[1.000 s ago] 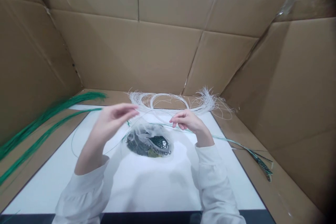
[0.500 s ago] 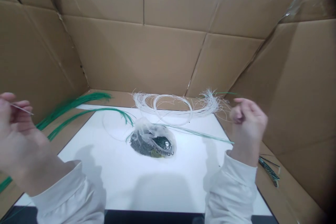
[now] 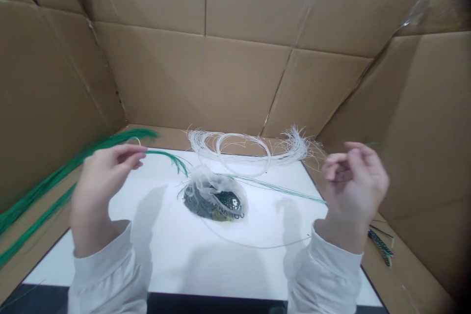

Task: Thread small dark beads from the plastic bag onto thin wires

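Observation:
My left hand [image 3: 105,181] is raised over the left side of the white board, thumb and fingers pinched on a thin white strand [image 3: 137,140] whose short end curls up above the fingertips. On the right, my right hand [image 3: 355,181] hangs in the air with its fingers curled in. A thin green strand [image 3: 373,143] sticks out by its fingertips; the grip itself is blurred. Between my hands lies a clear plastic bag [image 3: 209,181] with dark green beads [image 3: 228,199] showing at its opening. A faint thin line curves over the board in front of the bag.
Bundles of green strands [image 3: 47,191] lie along the left. A coiled bundle of white strands [image 3: 243,157] rests at the back, with a few green strands [image 3: 275,186] before it. Dark patterned pliers-like handles [image 3: 380,248] lie at right. Cardboard walls [image 3: 191,83] enclose the white board [image 3: 235,270].
My left hand has swung right and inward from the left edge, its fingers now closed together. My right hand has shifted slightly right, and the green strand's visible end is now on its right.

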The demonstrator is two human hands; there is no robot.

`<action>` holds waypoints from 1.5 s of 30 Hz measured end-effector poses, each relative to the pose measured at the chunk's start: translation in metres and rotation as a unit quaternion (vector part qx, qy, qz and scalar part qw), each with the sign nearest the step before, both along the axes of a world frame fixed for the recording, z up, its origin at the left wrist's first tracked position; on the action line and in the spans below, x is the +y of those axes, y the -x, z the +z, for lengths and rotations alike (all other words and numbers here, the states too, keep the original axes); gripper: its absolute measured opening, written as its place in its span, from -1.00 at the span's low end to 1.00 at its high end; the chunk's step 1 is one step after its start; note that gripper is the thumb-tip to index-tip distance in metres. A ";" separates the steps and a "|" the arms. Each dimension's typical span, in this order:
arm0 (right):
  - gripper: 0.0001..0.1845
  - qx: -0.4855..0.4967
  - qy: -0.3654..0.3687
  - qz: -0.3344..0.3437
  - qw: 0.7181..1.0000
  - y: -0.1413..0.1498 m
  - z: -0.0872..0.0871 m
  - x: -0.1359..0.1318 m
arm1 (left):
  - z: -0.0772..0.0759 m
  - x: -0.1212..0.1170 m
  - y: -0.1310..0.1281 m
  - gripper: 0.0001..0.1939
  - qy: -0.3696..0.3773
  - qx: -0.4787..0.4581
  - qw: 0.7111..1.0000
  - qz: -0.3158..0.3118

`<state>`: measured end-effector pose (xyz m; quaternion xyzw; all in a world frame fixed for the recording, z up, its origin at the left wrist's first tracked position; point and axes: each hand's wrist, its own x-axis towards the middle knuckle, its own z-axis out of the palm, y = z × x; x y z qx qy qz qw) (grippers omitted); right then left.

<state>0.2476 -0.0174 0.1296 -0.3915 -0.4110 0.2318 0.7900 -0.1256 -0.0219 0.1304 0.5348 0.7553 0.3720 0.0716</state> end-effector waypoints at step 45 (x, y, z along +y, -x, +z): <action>-0.77 -0.235 0.195 0.242 0.921 0.001 0.007 -0.030 | -0.148 0.089 -0.049 -0.69 0.307 0.193 0.930 -0.054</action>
